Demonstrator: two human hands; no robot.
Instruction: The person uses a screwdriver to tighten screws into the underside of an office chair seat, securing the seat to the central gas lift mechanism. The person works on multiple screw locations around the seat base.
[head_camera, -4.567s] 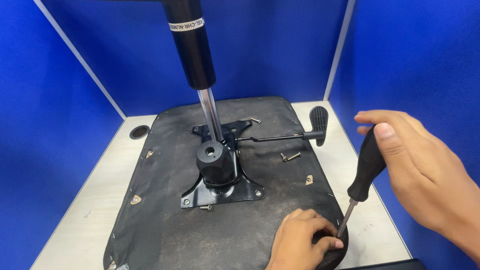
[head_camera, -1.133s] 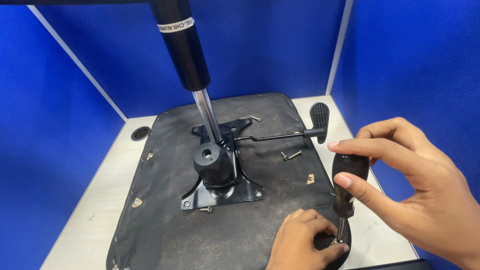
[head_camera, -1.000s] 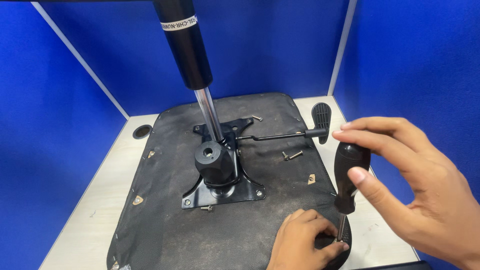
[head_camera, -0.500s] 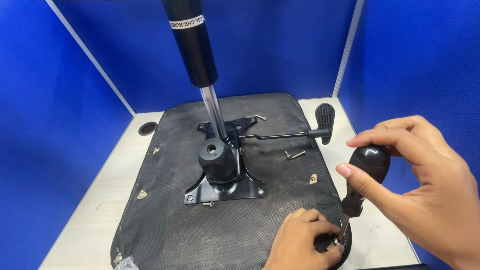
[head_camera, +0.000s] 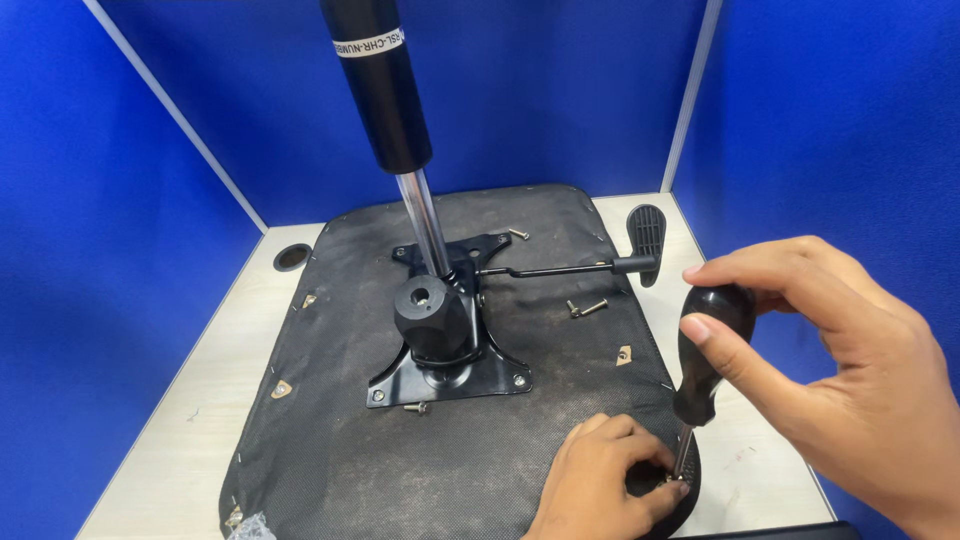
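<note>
— Two hands, one tool: what does each hold?

— Right hand (head_camera: 840, 370) wraps thumb and fingers around the black handle of the screwdriver (head_camera: 705, 365), which stands nearly upright. Its shaft runs down to the seat's corner at about five o'clock from the plate. Left hand (head_camera: 610, 485) pinches its fingertips closed around the tip there; whatever small part it steadies is too hidden to tell.

— What sits around them?

— An upturned seat base (head_camera: 400, 470), black fabric up, lies on a pale table (head_camera: 180, 430). At its middle is a black metal mounting plate (head_camera: 450, 370), with a gas cylinder (head_camera: 385, 90) rising toward twelve o'clock. One lever (head_camera: 580, 268) reaches toward two o'clock, ending in a paddle handle just above the right hand.

— Loose pieces?

— Four screws I can count: two together (head_camera: 588, 308) at two o'clock, one (head_camera: 518, 234) at twelve, one (head_camera: 416, 407) at six, touching the plate's edge.

— Room to move?

— Blue partition walls (head_camera: 820, 120) close three sides. Bare table shows at nine o'clock, with a round cable hole (head_camera: 292, 257) at ten.
</note>
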